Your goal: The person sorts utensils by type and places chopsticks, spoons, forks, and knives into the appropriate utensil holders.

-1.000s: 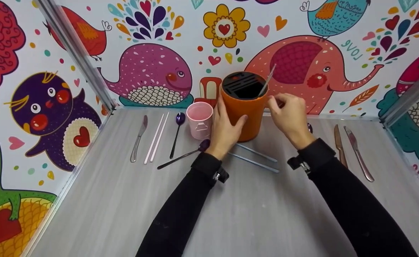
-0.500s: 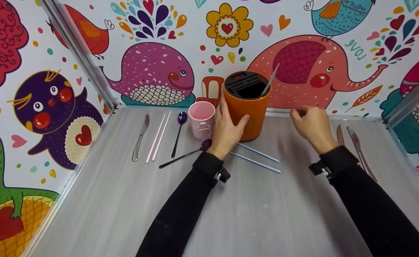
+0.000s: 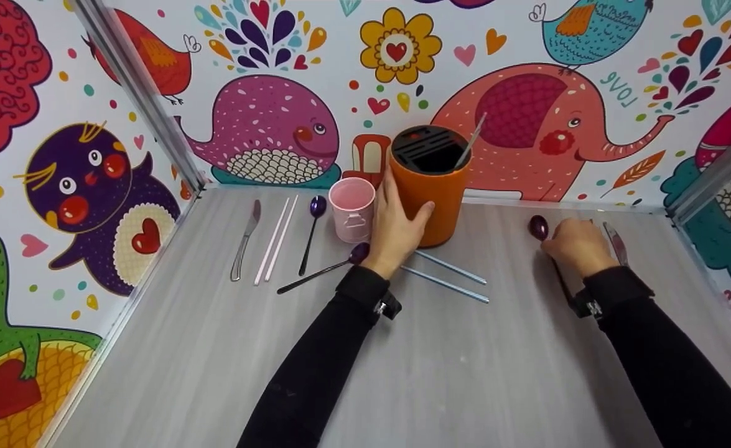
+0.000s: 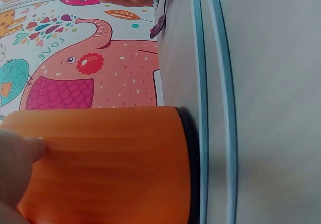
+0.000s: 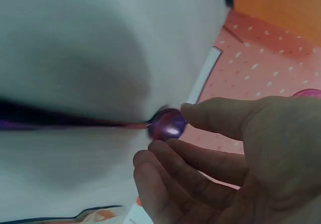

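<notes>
My left hand holds the orange cylindrical utensil holder, its thumb against the front and its fingers along the left side. The holder stands upright, and a thin silvery utensil leans out of its black slotted top. At the right, my right hand is over the table just beside a dark purple spoon. In the right wrist view its thumb and fingers are apart near the spoon's bowl, with nothing gripped. One table knife shows behind this hand; another is mostly hidden.
Two blue chopsticks lie before the holder. Left of it stand a pink cup, two purple spoons, two pink chopsticks and a table knife. Patterned walls bound the table at back and sides.
My right hand has moved from beside the holder rightward and down toward the spoon and knives. My left hand keeps its hold on the utensil holder.
</notes>
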The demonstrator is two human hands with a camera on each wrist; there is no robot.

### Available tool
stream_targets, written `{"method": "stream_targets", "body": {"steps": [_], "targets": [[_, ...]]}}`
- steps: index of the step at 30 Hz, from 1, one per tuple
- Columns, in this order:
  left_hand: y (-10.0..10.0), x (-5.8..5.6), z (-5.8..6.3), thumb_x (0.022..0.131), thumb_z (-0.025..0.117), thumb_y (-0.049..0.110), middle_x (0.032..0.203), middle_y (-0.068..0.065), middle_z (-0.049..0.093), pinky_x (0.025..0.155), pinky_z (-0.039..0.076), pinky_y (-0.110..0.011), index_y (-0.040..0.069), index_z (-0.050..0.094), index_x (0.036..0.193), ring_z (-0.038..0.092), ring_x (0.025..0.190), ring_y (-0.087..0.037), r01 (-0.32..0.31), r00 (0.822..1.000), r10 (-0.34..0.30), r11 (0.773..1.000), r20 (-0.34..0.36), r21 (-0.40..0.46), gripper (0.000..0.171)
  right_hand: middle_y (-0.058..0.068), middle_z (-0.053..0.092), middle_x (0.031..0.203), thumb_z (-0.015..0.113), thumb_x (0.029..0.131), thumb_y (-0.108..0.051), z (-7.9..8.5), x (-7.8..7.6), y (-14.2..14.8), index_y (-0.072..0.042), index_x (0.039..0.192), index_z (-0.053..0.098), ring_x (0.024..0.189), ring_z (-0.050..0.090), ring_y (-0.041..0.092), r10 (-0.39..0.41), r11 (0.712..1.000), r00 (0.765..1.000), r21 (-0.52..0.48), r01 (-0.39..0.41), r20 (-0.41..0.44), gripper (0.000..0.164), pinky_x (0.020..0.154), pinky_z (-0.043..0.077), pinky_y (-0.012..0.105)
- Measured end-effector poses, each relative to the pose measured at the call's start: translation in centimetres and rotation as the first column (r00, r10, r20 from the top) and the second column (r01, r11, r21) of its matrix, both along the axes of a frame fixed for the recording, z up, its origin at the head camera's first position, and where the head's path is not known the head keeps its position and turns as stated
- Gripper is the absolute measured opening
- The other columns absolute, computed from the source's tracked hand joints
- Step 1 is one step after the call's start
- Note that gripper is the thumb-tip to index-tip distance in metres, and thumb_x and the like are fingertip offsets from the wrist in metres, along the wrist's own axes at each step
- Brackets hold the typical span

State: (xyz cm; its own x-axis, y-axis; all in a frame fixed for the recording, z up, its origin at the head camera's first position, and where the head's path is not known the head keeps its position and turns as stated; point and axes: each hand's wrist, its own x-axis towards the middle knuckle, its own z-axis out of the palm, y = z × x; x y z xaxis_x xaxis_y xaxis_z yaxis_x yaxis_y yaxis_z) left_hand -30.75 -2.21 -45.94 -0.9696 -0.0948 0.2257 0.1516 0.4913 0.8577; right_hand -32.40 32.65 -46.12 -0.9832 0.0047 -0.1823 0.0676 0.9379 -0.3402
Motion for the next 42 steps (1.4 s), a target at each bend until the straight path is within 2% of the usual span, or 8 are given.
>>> {"method": "stream_targets", "body": {"steps": [6, 10, 14, 18, 26, 29, 33, 42], "targets": [[0.0, 0.0, -0.1, 0.103, 0.077, 0.042, 0.185, -0.009, 0.02, 0.139, 0.03, -0.05, 0.022, 0.004, 0.18, 0.029, 0.17, -0.028, -0.001, 1.0, 0.001, 1.0, 0.016, 0.004, 0.108, 0.019, 0.063, 0.08, 0.066, 0.096, -0.018, -1.2, -0.4, 0.7, 0.009, 0.092, 0.073, 0.076, 0.06, 0.037, 0.01, 0.996, 0.998, 0.084, -0.014, 0.055, 0.028, 0.068, 0.049, 0.044], [0.1, -0.1, -0.1, 0.103, 0.077, 0.043, 0.186, -0.007, 0.02, 0.139, 0.03, -0.05, 0.024, 0.003, 0.18, 0.029, 0.17, -0.027, 0.001, 1.0, -0.001, 1.0, 0.02, 0.01, 0.108, 0.029, 0.071, 0.088, 0.064, 0.094, -0.014, -1.7, -0.6, 0.8, 0.005, 0.079, 0.069, 0.08, 0.063, 0.041, 0.012, 0.996, 1.0, 0.093, -0.015, 0.029, 0.025, 0.101, 0.055, 0.064], [0.2, -0.1, -0.1, 0.103, 0.077, 0.043, 0.186, -0.007, 0.02, 0.139, 0.03, -0.05, 0.024, 0.004, 0.18, 0.029, 0.17, -0.027, -0.004, 1.0, 0.004, 1.0, 0.015, 0.007, 0.108, 0.038, 0.075, 0.097, 0.066, 0.094, -0.015, -1.8, -0.6, 0.6, 0.009, 0.079, 0.072, 0.084, 0.068, 0.046, 0.031, 0.995, 1.0, 0.099, -0.03, -0.003, 0.028, 0.128, 0.032, 0.074], [0.3, 0.0, -0.1, 0.103, 0.078, 0.042, 0.185, -0.008, 0.021, 0.138, 0.031, -0.051, 0.024, 0.004, 0.18, 0.03, 0.17, -0.028, -0.004, 1.0, 0.004, 1.0, 0.012, 0.007, 0.108, 0.033, 0.075, 0.088, 0.069, 0.094, -0.017, -2.0, -0.7, 0.2, 0.013, 0.084, 0.074, 0.086, 0.066, 0.047, 0.039, 0.994, 0.999, 0.1, -0.038, -0.008, 0.032, 0.134, 0.01, 0.076], [0.2, -0.1, -0.1, 0.103, 0.078, 0.043, 0.185, -0.008, 0.022, 0.138, 0.031, -0.051, 0.026, 0.003, 0.18, 0.031, 0.169, -0.028, -0.005, 1.0, 0.005, 1.0, 0.008, 0.003, 0.109, 0.021, 0.07, 0.08, 0.072, 0.094, -0.021, -1.8, -0.7, -1.1, 0.006, 0.084, 0.076, 0.085, 0.06, 0.044, 0.032, 0.994, 0.999, 0.104, -0.033, 0.009, 0.029, 0.13, 0.012, 0.078], [0.1, 0.0, -0.1, 0.103, 0.078, 0.043, 0.185, -0.008, 0.022, 0.138, 0.031, -0.05, 0.026, 0.003, 0.18, 0.031, 0.169, -0.027, -0.004, 1.0, 0.004, 1.0, -0.001, 0.001, 0.109, 0.02, 0.071, 0.085, 0.072, 0.097, -0.021, -1.5, -0.6, -1.9, 0.007, 0.095, 0.077, 0.088, 0.061, 0.042, 0.029, 0.998, 0.999, 0.053, -0.03, 0.02, 0.029, 0.119, 0.041, 0.068], [0.1, 0.0, -0.1, 0.103, 0.078, 0.042, 0.184, -0.01, 0.023, 0.139, 0.03, -0.05, 0.022, 0.004, 0.18, 0.031, 0.169, -0.028, -0.001, 1.0, 0.0, 1.0, -0.015, -0.007, 0.108, 0.025, 0.072, 0.099, 0.072, 0.099, -0.019, -0.8, -0.3, -3.0, 0.012, 0.114, 0.075, 0.089, 0.063, 0.041, 0.05, 0.998, 0.999, -0.039, -0.051, -0.019, 0.034, 0.072, 0.054, 0.043], [0.0, 0.0, 0.0, 0.103, 0.077, 0.043, 0.184, -0.009, 0.023, 0.138, 0.031, -0.049, 0.023, 0.003, 0.18, 0.032, 0.169, -0.027, -0.008, 1.0, 0.008, 1.0, 0.004, -0.013, 0.108, 0.023, 0.072, 0.102, 0.075, 0.102, -0.017, 1.5, 0.4, -5.9, 0.002, 0.114, 0.073, 0.09, 0.063, 0.037, 0.125, 0.965, 0.965, -0.197, -0.173, -0.231, 0.023, 0.075, 0.057, 0.038]]}}
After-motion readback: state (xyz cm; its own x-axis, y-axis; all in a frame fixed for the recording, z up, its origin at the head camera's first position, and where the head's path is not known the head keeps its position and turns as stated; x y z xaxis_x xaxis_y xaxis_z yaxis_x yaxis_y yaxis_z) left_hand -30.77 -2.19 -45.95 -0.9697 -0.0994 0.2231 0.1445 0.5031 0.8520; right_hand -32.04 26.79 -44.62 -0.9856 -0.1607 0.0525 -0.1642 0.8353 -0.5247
